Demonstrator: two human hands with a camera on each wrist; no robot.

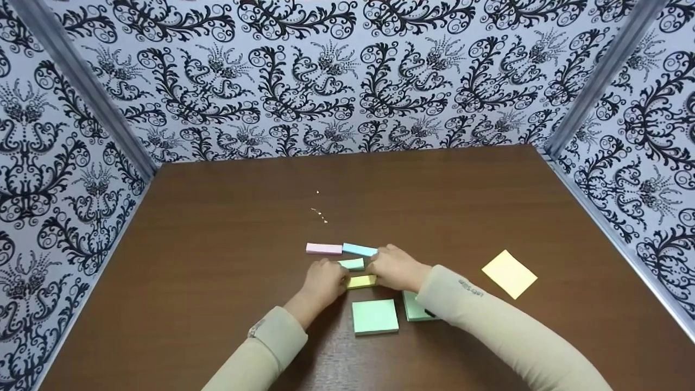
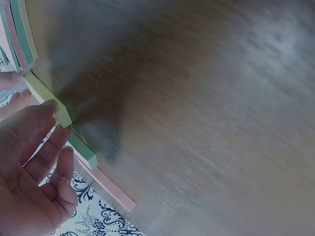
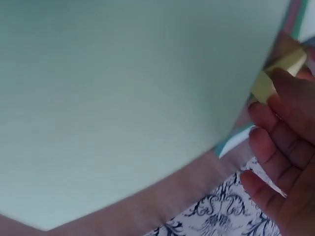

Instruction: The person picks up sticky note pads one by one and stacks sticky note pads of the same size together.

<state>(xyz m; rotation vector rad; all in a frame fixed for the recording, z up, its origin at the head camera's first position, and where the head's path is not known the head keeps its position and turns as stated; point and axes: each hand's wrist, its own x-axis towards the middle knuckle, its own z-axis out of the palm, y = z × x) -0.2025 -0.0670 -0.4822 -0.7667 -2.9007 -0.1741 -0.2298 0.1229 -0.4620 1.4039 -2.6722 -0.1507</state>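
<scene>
A narrow yellow sticky-note pad [image 1: 361, 282] lies crosswise between the two hands. My left hand [image 1: 324, 282] pinches its left end between thumb and fingertips, as the left wrist view shows. At the other end, my right hand [image 1: 399, 267] holds it the same way, with thumb and fingers on the yellow end [image 3: 285, 66]. Just beyond is a narrow green pad [image 1: 353, 264], partly behind the left fingers. Farther back, a pink pad [image 1: 324, 248] and a blue pad [image 1: 359, 250] lie end to end; the right hand covers the blue one's right end.
A larger green sticky-note pad [image 1: 374, 316] sits in front of the hands. Another green pad [image 1: 415, 308] is partly under the right sleeve. A yellow square note [image 1: 509, 274] lies to the right on the brown table [image 1: 217, 217]. Patterned walls [image 1: 347, 81] enclose the back and sides.
</scene>
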